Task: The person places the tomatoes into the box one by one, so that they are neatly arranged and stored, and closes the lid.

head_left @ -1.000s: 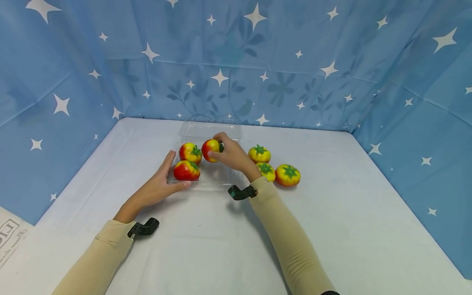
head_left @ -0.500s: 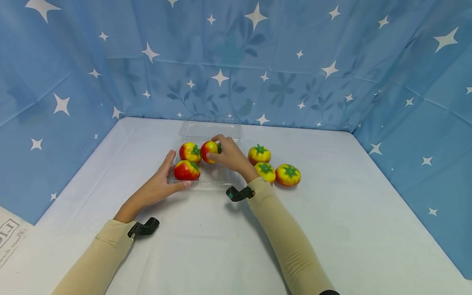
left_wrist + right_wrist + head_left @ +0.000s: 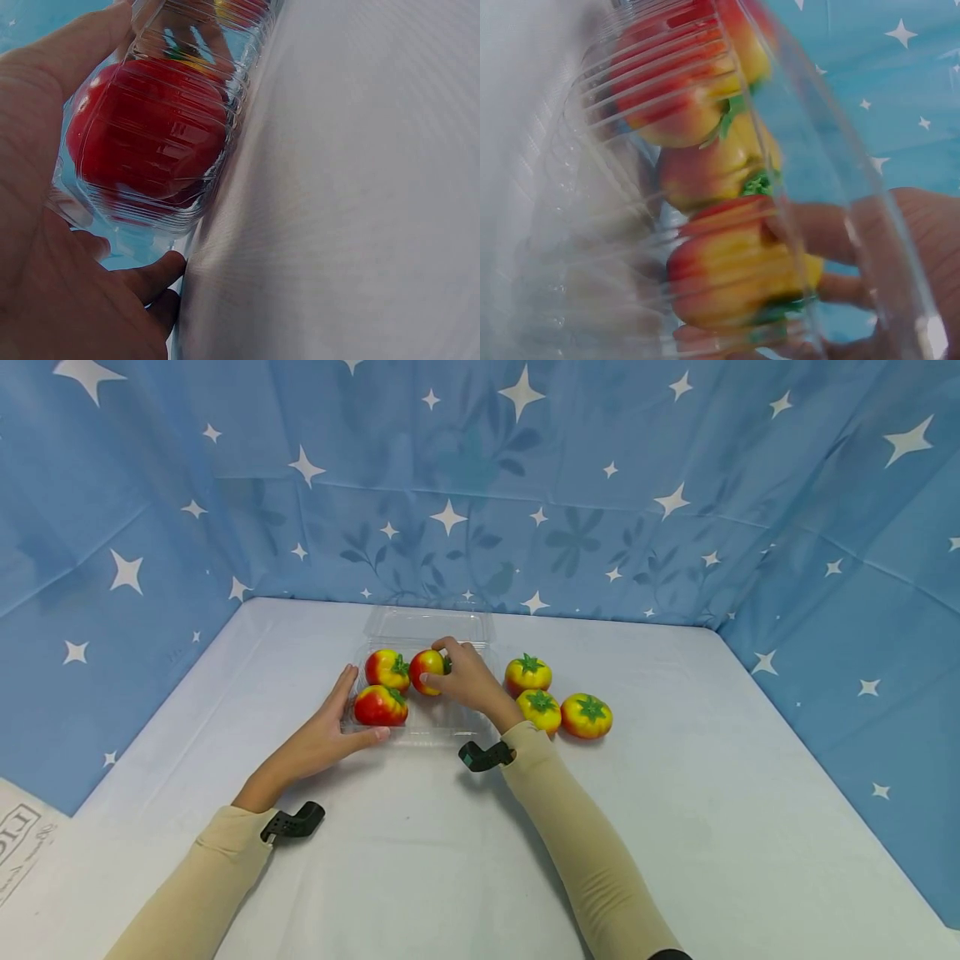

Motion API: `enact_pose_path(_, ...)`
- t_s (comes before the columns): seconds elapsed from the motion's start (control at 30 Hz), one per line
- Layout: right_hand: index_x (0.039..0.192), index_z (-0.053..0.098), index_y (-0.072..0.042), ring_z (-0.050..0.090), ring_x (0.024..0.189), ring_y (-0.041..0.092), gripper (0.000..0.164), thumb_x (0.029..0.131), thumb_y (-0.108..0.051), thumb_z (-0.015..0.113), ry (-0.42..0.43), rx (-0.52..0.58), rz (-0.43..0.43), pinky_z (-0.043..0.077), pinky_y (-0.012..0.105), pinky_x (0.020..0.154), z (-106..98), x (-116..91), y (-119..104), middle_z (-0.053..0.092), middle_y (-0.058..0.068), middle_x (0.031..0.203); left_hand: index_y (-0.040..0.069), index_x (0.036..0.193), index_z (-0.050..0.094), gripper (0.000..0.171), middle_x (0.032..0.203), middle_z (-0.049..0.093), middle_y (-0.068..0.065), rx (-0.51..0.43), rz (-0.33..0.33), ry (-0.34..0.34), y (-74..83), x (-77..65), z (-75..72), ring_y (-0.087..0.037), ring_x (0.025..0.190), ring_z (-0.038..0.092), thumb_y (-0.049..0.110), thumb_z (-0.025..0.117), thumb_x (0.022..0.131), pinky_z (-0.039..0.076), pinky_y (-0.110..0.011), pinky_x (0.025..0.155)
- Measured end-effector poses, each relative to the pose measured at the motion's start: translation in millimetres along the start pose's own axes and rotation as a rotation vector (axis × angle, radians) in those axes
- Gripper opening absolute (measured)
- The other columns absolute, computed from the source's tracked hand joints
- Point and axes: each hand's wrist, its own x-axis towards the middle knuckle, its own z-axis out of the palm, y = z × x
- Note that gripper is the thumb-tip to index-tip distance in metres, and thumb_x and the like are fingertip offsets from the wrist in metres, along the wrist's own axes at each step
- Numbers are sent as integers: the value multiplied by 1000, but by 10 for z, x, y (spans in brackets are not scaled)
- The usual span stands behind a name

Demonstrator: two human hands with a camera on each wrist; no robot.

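Note:
My right hand point(image 3: 468, 677) grips a red-and-yellow tomato point(image 3: 427, 672) between thumb and fingers, inside the clear plastic container point(image 3: 442, 735). In the right wrist view the held tomato point(image 3: 735, 274) shows through the container's ribbed wall, its green calyx turned toward the palm. Two other tomatoes, one behind point(image 3: 384, 668) and one in front point(image 3: 380, 706), lie tilted in the container's left half. Spread along the container's left side and front edge, my left hand point(image 3: 326, 735) touches it with extended fingers and thumb. Its thumb point(image 3: 82, 45) lies along the wall in the left wrist view.
Right of the container, three more tomatoes sit calyx-up on the white cloth: one at the back point(image 3: 528, 674), one in front point(image 3: 542, 710) partly behind the right wrist, one further right point(image 3: 587, 717). The container's lid point(image 3: 427, 624) lies folded back toward the blue curtain point(image 3: 480, 485).
My right hand has moved slightly down and toward the front with the tomato, settling it lower in the container beside the other two. The left hand has stayed in place.

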Motion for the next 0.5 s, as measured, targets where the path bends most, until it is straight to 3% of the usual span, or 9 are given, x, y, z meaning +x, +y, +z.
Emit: enact_pose_path(0.5,158,45,-3,53,132,35,67,102,-27,73,-53,0,-1,47,51,115,-37,-8,22,52,22,148,18,173,-9,122,179,-11,-10,-2,13,2,-1,1,9,-42,163,0,58,75,94,15,-76,121)
